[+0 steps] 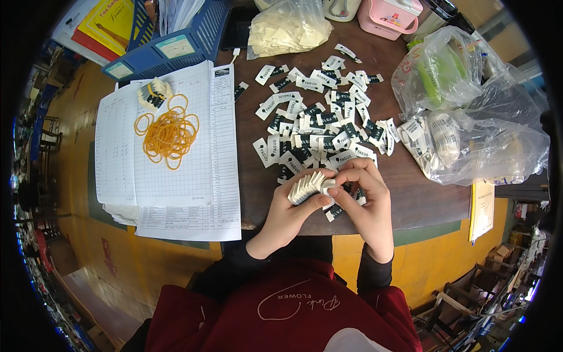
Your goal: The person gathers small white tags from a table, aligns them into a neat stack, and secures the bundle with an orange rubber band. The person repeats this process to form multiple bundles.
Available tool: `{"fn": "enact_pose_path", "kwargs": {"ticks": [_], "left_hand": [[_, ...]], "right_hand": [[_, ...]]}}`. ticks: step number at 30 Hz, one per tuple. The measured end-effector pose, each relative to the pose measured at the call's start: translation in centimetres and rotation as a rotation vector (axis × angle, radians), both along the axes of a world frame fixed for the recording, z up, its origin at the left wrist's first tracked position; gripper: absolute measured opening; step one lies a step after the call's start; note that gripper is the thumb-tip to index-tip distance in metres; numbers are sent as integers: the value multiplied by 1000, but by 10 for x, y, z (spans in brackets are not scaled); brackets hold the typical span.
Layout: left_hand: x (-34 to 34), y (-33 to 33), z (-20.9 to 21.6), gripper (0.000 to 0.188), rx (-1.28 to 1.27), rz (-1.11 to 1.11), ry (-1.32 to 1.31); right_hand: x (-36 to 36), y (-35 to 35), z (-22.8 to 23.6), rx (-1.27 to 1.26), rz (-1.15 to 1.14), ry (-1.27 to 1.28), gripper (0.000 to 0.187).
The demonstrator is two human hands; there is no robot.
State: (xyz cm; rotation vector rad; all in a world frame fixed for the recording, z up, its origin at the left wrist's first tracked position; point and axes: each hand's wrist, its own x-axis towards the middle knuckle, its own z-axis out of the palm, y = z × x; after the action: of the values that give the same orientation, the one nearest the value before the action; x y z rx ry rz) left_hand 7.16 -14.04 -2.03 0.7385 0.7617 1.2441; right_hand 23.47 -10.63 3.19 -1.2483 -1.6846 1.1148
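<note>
Near the table's front edge, my left hand point(285, 212) is closed round a fanned stack of folded cloth labels point(307, 188). My right hand point(368, 196) meets it from the other side, its thumb and fingers pinched on a white label point(329, 186) at the stack's right end. Just beyond both hands spreads a loose heap of white and dark green labels point(319, 122), some lying flat and some folded. A few labels lie partly hidden under my right hand.
Orange rubber bands point(167, 138) and a banded label bundle point(155, 94) lie on an open notebook point(114, 152) at left. Behind are a blue file rack point(170, 50), a bag of cream labels point(287, 32) and a pink box point(388, 17). Clear plastic bags point(469, 135) crowd the right.
</note>
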Motion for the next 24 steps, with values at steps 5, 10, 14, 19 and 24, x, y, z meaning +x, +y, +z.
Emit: {"fn": "enact_pose_path", "kwargs": {"ticks": [5, 10, 14, 19, 24], "left_hand": [[-8, 2, -3, 58, -179, -193, -418], [-8, 1, -1, 53, -213, -238, -356], [-6, 2, 0, 44, -206, -279, -183], [-6, 2, 0, 38, -201, -281, -227], [-9, 1, 0, 30, -257, -305, -379]], "right_hand": [[9, 3, -5, -175, 185, 476, 16], [6, 1, -6, -24, 65, 139, 14], [2, 1, -2, 55, 9, 13, 20], [4, 1, 11, 276, 119, -112, 51], [11, 1, 18, 453, 464, -387, 66]]}}
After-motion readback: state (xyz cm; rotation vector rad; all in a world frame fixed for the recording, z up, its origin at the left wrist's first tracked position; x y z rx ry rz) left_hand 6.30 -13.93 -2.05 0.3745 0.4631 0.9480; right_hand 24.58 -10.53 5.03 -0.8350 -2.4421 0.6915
